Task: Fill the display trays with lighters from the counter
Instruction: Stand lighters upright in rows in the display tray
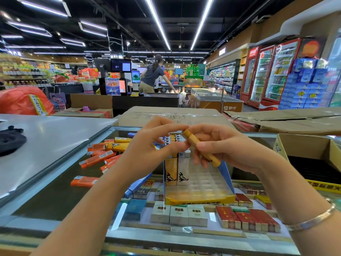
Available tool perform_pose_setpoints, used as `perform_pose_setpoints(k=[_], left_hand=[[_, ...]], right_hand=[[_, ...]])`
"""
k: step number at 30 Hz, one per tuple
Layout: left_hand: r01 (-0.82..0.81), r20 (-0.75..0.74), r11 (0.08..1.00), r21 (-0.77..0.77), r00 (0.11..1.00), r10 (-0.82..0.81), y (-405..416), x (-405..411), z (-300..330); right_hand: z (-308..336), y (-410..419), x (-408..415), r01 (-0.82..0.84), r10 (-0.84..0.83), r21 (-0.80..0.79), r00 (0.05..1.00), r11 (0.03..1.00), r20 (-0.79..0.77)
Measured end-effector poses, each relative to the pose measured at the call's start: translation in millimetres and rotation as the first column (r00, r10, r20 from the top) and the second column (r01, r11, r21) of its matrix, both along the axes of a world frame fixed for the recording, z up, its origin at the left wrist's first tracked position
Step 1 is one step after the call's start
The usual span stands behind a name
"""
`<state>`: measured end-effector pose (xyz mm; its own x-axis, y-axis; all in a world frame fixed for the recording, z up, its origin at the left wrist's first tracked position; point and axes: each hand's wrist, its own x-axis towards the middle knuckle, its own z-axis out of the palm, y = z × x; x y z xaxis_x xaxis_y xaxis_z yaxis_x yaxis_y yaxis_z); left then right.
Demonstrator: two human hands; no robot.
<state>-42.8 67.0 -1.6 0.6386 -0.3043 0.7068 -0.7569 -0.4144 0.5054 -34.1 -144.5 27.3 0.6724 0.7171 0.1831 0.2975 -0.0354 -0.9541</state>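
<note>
Holding: right hand (224,145) pinches yellow lighter (201,147); left hand (147,145) fingertips touch its top.
Done: display tray (199,199) far rows filled.
Left: near cells empty; orange lighters (99,157) loose at 9 o'clock.

"蒙牛" on the chest freezer (217,105)

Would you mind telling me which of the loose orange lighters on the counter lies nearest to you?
The single orange lighter lying alone, beside the left forearm; the other orange ones sit piled further back.
</note>
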Motion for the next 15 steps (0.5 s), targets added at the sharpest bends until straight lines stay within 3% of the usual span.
perform_pose_setpoints(k=[7, 11, 15], left_hand=[[0.071, -0.097, 0.992, -0.108, 0.992, -0.082, 3, -4, 5], [0.063, -0.130, 0.951, -0.302, 0.986, -0.107, 8, -5, 10], [0.042, -0.135, 0.932, -0.360, 0.986, -0.096, 13, -6, 13]], right_hand=[[-8, 7, 3, -0.032, 0.032, -0.004, 0.999, 0.999, -0.016], [-5, 4, 6, 0.198, -0.208, 0.101, 0.974, 0.975, 0.095], [-4, 0, 14, 0.491, -0.524, 0.256, 0.848, 0.833, 0.077]])
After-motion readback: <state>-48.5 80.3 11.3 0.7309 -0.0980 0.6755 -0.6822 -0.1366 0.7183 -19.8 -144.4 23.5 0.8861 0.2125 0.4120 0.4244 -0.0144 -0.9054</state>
